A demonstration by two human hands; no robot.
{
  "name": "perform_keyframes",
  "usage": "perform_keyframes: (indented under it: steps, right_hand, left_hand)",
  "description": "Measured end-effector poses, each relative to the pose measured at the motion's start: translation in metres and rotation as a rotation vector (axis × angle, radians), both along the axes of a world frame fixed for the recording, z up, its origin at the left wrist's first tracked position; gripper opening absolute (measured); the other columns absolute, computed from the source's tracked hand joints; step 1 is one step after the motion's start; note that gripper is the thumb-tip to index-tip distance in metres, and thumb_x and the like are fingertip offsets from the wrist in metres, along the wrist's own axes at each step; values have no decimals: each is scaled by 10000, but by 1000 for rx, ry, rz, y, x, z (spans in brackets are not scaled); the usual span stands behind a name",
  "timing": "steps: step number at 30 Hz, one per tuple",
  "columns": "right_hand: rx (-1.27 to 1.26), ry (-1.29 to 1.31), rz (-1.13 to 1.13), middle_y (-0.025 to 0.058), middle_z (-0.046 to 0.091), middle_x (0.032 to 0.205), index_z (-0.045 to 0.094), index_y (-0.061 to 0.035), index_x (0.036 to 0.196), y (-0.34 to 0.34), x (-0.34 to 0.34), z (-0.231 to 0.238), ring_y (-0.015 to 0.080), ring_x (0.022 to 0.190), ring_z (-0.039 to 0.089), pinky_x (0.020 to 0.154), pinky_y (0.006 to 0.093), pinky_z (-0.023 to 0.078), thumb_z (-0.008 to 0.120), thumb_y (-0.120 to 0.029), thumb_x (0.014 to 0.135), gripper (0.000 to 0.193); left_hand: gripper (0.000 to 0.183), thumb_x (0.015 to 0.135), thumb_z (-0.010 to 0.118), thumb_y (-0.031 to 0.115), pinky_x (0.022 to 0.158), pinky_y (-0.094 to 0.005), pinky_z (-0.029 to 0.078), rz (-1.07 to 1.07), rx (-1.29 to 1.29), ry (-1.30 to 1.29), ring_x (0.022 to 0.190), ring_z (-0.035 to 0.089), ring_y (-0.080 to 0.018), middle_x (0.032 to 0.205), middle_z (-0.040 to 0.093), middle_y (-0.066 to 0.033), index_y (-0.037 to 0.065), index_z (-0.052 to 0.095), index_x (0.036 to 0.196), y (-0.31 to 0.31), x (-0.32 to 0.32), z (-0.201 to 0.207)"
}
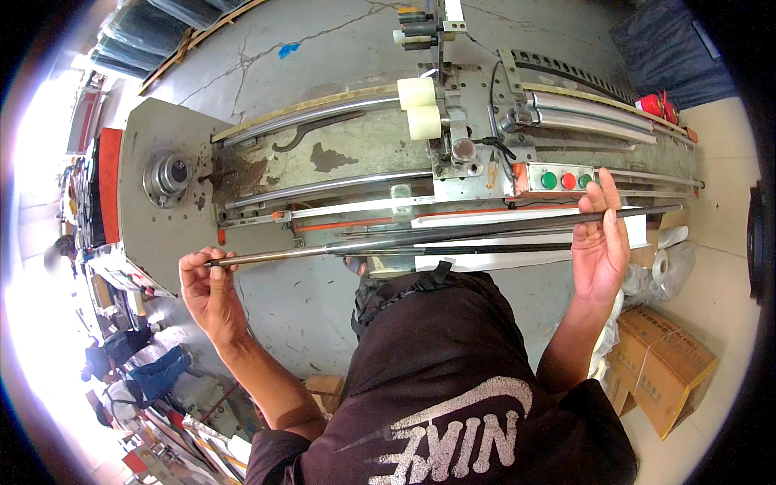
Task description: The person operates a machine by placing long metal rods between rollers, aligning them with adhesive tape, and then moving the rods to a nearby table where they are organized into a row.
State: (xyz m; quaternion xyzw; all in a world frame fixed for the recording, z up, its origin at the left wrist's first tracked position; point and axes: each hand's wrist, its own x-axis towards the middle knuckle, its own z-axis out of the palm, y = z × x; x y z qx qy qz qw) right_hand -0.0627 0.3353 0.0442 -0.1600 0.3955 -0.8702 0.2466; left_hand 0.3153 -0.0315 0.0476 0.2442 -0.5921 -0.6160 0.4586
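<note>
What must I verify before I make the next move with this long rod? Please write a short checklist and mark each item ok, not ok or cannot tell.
1. Left hand grips the rod: ok, it pinches the rod near one end.
2. Right hand supports the rod: ok, it holds it a little in from the other end.
3. Rod apart from the pale rollers: ok, there is a gap in this view.
4. Machine free of loose tools: not ok, a hooked wrench lies on it.
5. Machine switched off: cannot tell from the buttons.
6. Rod straight: cannot tell, the lens bends lines.
</note>
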Motion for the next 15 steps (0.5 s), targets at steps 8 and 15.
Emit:
perform_keyframes:
  steps: [8, 15]
  right_hand:
    - [54, -29, -104, 158, 738, 1245, 578, -37, 1343, 3, 0, -12, 232, 1108, 736, 798, 299, 646, 542, -213, 1108, 296]
    - [44, -5, -78, 141, 743, 1241, 608, -59, 1316, 2, 0, -14, 212, 1082, 733, 807, 304, 623, 578, -231, 1096, 281]
  left_hand:
    - [242, 1007, 725, 120, 843, -316, 533, 15, 76, -11, 954, 633, -166, 1098, 680, -100, 52, 594, 1198, -5, -1, -8]
    - [222, 1017, 717, 143, 832, -310, 541, 40, 95, -41, 920, 644, -163, 1096, 687, -109, 50, 607, 1185, -7, -2, -13]
